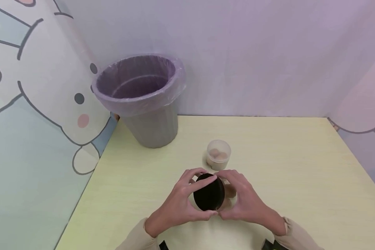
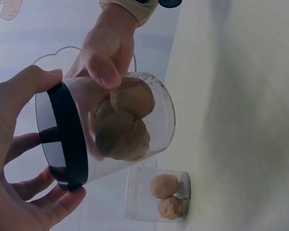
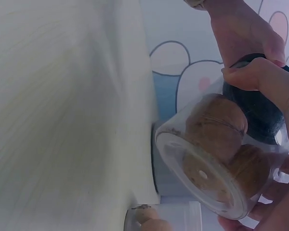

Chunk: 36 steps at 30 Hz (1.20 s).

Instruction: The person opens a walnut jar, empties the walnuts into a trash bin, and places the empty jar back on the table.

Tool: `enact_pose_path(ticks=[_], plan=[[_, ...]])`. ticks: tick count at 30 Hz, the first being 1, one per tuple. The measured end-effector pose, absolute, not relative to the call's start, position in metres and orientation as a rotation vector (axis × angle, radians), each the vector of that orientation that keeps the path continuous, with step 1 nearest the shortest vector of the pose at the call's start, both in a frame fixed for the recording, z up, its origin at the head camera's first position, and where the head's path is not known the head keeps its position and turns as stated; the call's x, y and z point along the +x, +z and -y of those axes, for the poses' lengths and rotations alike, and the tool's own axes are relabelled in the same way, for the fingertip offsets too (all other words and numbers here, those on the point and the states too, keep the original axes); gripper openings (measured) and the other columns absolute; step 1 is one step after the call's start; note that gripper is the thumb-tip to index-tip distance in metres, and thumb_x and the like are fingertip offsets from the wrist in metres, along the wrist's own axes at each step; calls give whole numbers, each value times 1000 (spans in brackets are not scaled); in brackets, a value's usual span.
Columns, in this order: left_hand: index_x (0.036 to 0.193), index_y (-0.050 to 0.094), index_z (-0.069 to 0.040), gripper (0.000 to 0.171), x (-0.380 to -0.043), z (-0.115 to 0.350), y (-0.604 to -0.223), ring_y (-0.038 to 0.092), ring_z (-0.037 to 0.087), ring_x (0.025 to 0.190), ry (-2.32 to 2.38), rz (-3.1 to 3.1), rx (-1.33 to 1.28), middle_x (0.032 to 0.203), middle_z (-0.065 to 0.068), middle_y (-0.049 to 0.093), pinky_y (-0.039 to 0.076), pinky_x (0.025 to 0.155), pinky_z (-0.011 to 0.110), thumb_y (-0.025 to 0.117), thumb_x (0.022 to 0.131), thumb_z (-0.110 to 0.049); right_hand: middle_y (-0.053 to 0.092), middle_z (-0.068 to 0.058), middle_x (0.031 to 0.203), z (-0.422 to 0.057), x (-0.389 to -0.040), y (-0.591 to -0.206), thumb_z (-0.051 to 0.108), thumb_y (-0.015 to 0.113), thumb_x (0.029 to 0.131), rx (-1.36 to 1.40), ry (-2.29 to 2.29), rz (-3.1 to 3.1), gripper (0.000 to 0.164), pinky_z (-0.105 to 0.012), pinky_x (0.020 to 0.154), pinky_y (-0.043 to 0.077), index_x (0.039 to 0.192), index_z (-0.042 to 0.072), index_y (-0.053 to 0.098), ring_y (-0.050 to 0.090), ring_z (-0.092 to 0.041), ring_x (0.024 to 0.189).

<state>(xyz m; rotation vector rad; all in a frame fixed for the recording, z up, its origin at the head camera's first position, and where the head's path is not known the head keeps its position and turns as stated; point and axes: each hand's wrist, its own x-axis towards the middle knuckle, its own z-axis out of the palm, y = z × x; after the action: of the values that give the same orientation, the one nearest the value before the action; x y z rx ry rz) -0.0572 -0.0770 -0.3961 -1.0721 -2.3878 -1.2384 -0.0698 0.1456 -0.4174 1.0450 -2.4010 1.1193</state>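
Note:
A clear jar [image 2: 160, 130] with several walnuts [image 3: 216, 127] inside is held tilted above the table, between both hands. Its black lid [image 1: 208, 194] faces left and sits on the jar's mouth. My left hand [image 1: 184, 199] grips the lid, thumb on one side of the edge and fingers on the other. Around the clear body curls my right hand [image 1: 243, 198], its thumb near the lid end in the right wrist view. Just beyond the hands stands a small clear cup [image 1: 218, 167], upright and lidless, with round tan balls [image 2: 164, 186] at its bottom.
A grey bin [image 1: 151, 130] lined with a translucent bag stands at the table's back left. The pale wooden table [image 1: 287, 156] ends at a plain curtain behind [image 1: 253, 62]. Cartoon-printed cloth [image 1: 43, 104] hangs along the left side, and similar cloth on the right.

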Motion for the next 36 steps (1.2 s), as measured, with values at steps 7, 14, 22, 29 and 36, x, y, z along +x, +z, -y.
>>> enact_pose_path(ticks=[7, 14, 22, 29, 36], plan=[[132, 51, -29, 76, -53, 73, -394, 45, 12, 110, -1267, 2484, -861, 124, -6, 43, 47, 82, 31, 82, 65, -49, 54, 6, 117, -143, -69, -417, 31, 86, 48, 989, 1020, 2335, 87, -34, 80, 32, 127, 14, 55, 49, -13, 103], [135, 46, -34, 81, -49, 73, -393, 46, 10, 112, -1242, 2585, -775, 128, -8, 39, 49, 82, 36, 78, 65, -59, 54, 6, 116, -144, -68, -417, 33, 87, 46, 971, 968, 2338, 87, -33, 80, 31, 124, 12, 56, 48, -12, 103], [141, 40, -27, 85, -55, 81, -385, 30, 16, 131, -1183, 2546, -1109, 146, -3, 26, 43, 93, 38, 82, 68, -42, 54, 6, 119, -145, -66, -414, 32, 89, 45, 981, 979, 2394, 89, -37, 79, 34, 125, 15, 55, 48, -12, 104], [139, 43, -25, 77, -60, 86, -380, 26, 20, 134, -1083, 2438, -1362, 149, -1, 24, 40, 98, 42, 78, 71, -22, 54, 7, 121, -146, -64, -412, 29, 89, 45, 980, 977, 2430, 89, -37, 77, 35, 126, 16, 54, 48, -10, 105], [132, 50, -22, 72, -61, 89, -376, 26, 24, 136, -1008, 2334, -1515, 148, 8, 27, 31, 106, 41, 75, 66, -7, 54, 8, 120, -147, -64, -411, 32, 90, 47, 998, 1021, 2470, 94, -38, 79, 34, 132, 19, 51, 48, -11, 105]])
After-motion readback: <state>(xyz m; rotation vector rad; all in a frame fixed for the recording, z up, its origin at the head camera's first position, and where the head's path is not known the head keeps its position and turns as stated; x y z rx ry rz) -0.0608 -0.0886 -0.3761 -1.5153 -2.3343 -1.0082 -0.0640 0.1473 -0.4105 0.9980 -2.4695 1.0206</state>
